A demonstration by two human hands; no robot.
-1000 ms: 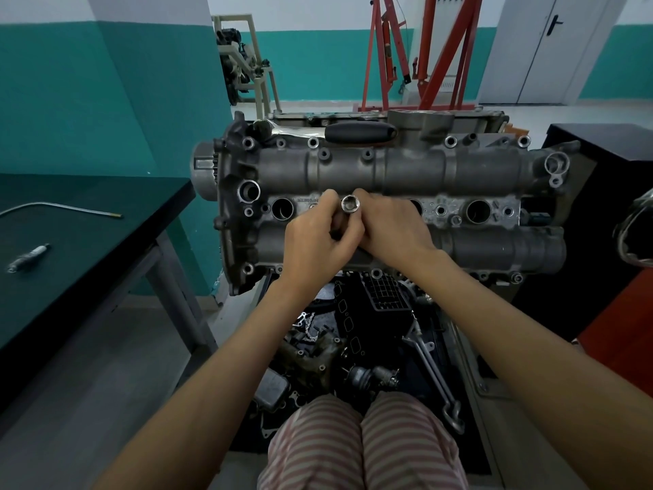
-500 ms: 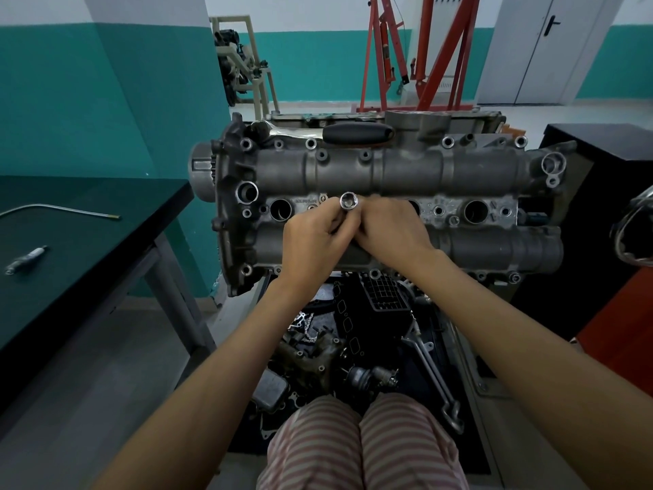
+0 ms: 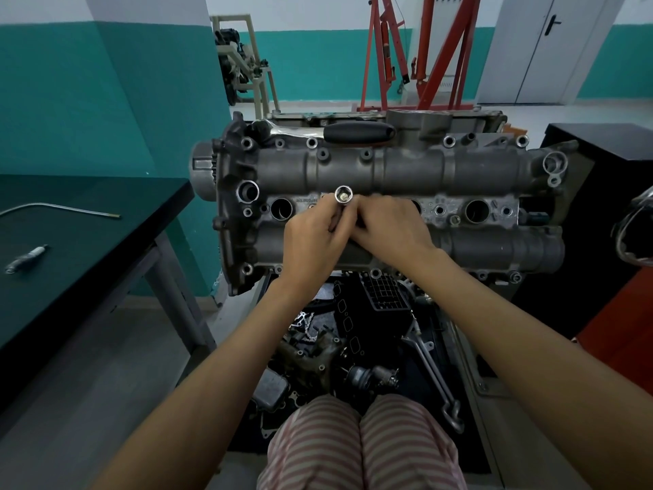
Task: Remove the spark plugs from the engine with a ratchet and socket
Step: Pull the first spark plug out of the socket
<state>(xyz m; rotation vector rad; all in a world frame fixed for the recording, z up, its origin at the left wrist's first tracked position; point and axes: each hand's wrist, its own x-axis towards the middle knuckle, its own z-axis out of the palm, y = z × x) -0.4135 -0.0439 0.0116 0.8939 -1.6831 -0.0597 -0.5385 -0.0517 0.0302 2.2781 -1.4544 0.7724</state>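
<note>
A grey engine (image 3: 406, 171) lies in front of me with a row of round spark plug wells along its middle. One well (image 3: 281, 209) shows open at the left, another (image 3: 476, 211) at the right. A shiny silver socket (image 3: 343, 196) stands upright over the middle of that row, its open end facing up. My left hand (image 3: 314, 238) and my right hand (image 3: 388, 228) both close around its lower part, fingers touching. A ratchet with a black handle (image 3: 358, 131) rests on the engine's far edge. One spark plug (image 3: 26, 258) lies on the dark table at the left.
The dark table (image 3: 88, 249) also carries a thin bent metal rod (image 3: 60, 207). Loose engine parts and a long bracket (image 3: 431, 373) lie on the floor tray below the engine. A black cabinet (image 3: 607, 153) stands at the right, a red hoist (image 3: 424, 51) behind.
Both hands have crept slightly up and away along the engine with the socket, which now stands a little higher over the well row.
</note>
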